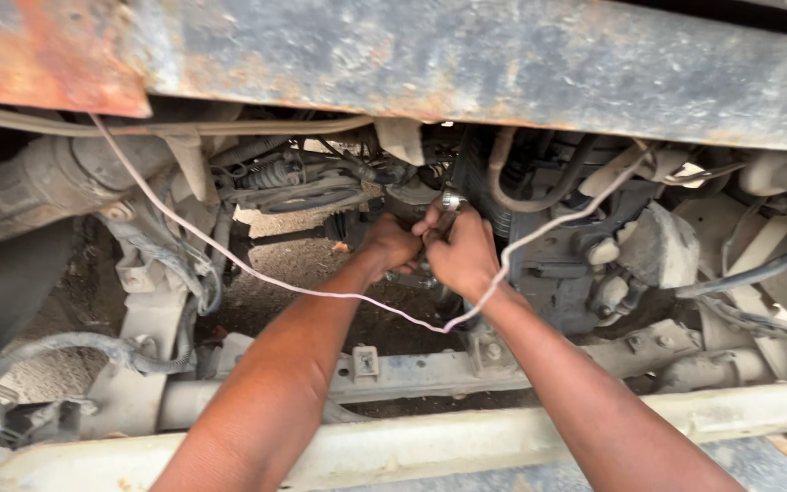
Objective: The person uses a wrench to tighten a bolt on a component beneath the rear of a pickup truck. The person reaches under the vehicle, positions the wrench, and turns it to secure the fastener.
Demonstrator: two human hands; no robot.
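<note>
A: Wrench (449,202), a small metal 1, sits in the middle of the view, its bright end up against a dirty round fitting (409,202) under the vehicle.

B: And the 2 hands?

A: The right hand (463,255) is curled tight round the wrench shank. The left hand (392,242) is closed just beside it, touching the right; whether it grips the tool or the part behind, I cannot tell.

B: So which step?

A: I judge it a turning stroke on a fastener at that fitting. The next move calls for a short swing, since hoses (539,182) and a black housing (553,264) crowd in close.

B: Anything in the way?

A: A thin pale cord (257,273) sags across both forearms.

B: And round about?

A: A rusty frame rail (466,64) overhead, a pale crossmember (448,437) below the arms, bare dirt ground (293,264) beyond.
</note>
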